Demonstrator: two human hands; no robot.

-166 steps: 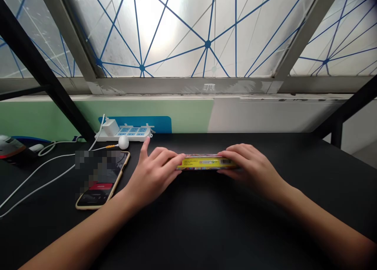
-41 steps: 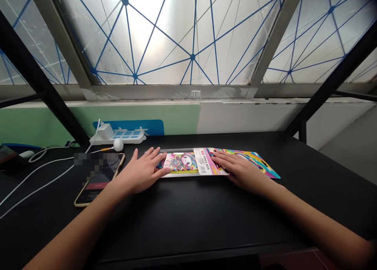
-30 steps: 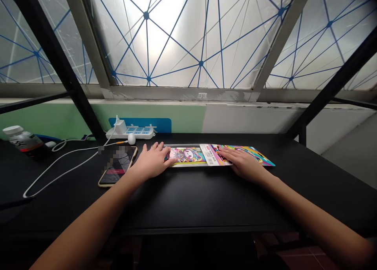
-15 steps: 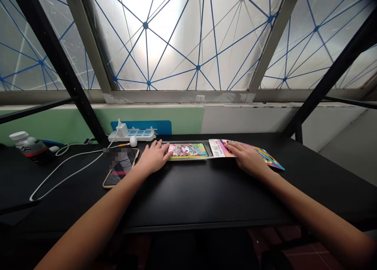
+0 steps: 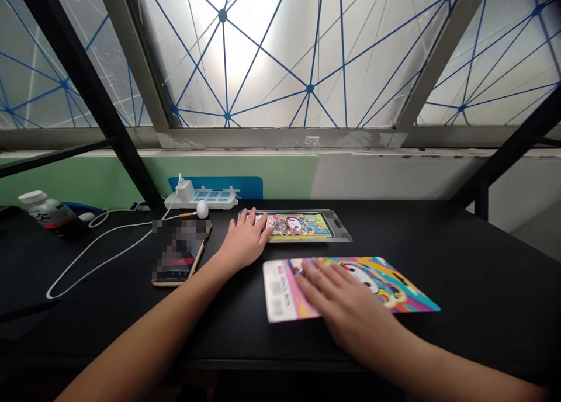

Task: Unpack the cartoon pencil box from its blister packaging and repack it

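Note:
A colourful printed pencil box (image 5: 302,225) lies in a clear plastic tray (image 5: 340,228) near the back of the desk. My left hand (image 5: 245,238) rests on the left end of this pack, fingers spread, hiding that end. Closer to me is a printed card (image 5: 278,291), white with a barcode at its left edge and brightly coloured over the rest. My right hand (image 5: 344,300) lies flat over the middle of the card with fingers stretched out, slightly blurred. The card is apart from the tray, toward the desk's front edge.
To the left of my left hand lies a phone (image 5: 182,256). Behind it stands a white power strip (image 5: 214,200) with a charger (image 5: 186,190) and a white cable (image 5: 83,256). A bottle (image 5: 48,212) is at the far left. Black frame bars (image 5: 94,98) rise at both sides.
My right hand has brought the card from beside the tray's right end toward me and to the left. My left hand stays on the pack. The view has shifted slightly.

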